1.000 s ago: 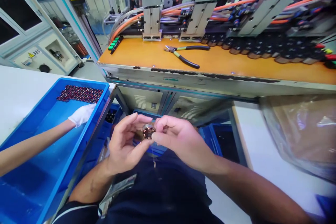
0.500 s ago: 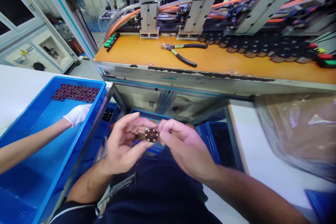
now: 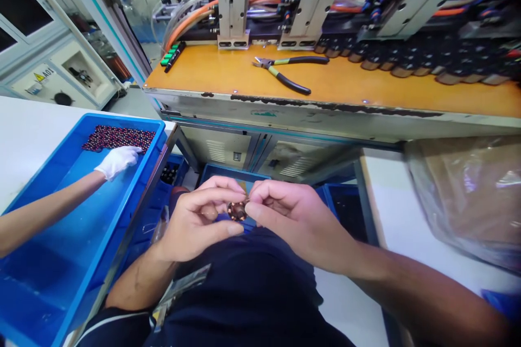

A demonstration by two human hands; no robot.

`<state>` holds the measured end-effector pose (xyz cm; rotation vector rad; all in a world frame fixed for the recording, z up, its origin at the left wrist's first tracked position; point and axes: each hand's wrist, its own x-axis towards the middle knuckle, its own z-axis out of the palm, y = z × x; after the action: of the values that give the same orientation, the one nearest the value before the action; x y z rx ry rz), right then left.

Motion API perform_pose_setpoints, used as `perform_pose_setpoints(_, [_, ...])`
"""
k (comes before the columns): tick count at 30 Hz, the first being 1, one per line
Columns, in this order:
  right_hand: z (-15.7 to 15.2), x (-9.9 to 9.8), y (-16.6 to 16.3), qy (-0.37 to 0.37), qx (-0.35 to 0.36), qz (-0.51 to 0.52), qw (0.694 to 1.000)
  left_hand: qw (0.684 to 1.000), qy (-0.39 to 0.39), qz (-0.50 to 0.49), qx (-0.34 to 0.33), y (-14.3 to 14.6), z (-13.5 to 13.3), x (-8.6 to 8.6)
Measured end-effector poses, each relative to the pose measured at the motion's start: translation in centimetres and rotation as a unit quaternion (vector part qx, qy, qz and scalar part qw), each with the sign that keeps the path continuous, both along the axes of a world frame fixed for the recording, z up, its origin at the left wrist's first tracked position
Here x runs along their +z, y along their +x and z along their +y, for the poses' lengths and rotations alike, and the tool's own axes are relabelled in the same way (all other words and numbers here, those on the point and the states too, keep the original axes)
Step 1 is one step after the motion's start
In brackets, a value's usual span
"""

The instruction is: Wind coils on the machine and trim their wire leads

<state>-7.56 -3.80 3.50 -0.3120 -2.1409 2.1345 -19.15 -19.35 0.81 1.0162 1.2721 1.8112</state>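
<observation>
A small ring-shaped motor stator (image 3: 237, 211) with copper windings is held in front of my body, its round opening facing me. My left hand (image 3: 203, 214) is closed around its left side, index finger above and thumb below. My right hand (image 3: 285, 217) pinches its right edge between thumb and forefinger. Thin wire appears near the right fingertips, but how it is gripped is too small to tell. The fingers partly cover the stator.
Cutting pliers (image 3: 285, 70) and green-capped markers (image 3: 173, 57) lie on the orange bench (image 3: 211, 73); several black parts line its right. At left, a co-worker's white-gloved hand (image 3: 118, 161) reaches into a blue bin (image 3: 52, 184) by rows of small stators (image 3: 118, 137). A plastic-wrapped package (image 3: 468, 190) lies right.
The stator has turned and shifted slightly right, its face more tilted. My left fingers have moved over its top. The co-worker's gloved hand has moved up to the small stators.
</observation>
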Motion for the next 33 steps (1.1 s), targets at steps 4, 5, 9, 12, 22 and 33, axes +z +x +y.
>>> perform_pose_setpoints(4, [2.1,0.2,0.6,-0.003,0.107,-0.056,0.993,0.998,0.002,-0.054,0.009,0.0,-0.1,-0.1])
perform_pose_setpoints(5, [2.7,0.4,0.7,0.002,0.151,-0.073,0.986,0.998,0.001,-0.07,0.003,0.0,-0.2,0.0])
perform_pose_setpoints(9, [3.7,1.7,0.7,0.01,0.179,-0.082,0.98,0.997,-0.016,-0.073,-0.017,-0.1,-0.1,0.6])
perform_pose_setpoints(12, [2.9,2.0,0.4,-0.02,0.128,-0.075,0.989,0.998,-0.026,-0.049,-0.02,0.0,0.0,0.9])
perform_pose_setpoints(22, [5.0,1.6,-1.2,0.066,0.196,0.006,0.978,0.985,-0.091,-0.113,-0.093,-0.2,-0.5,1.5])
perform_pose_setpoints(33, [2.0,1.9,-0.5,0.023,0.088,-0.059,0.994,0.995,-0.031,-0.087,-0.029,0.1,-1.0,0.7])
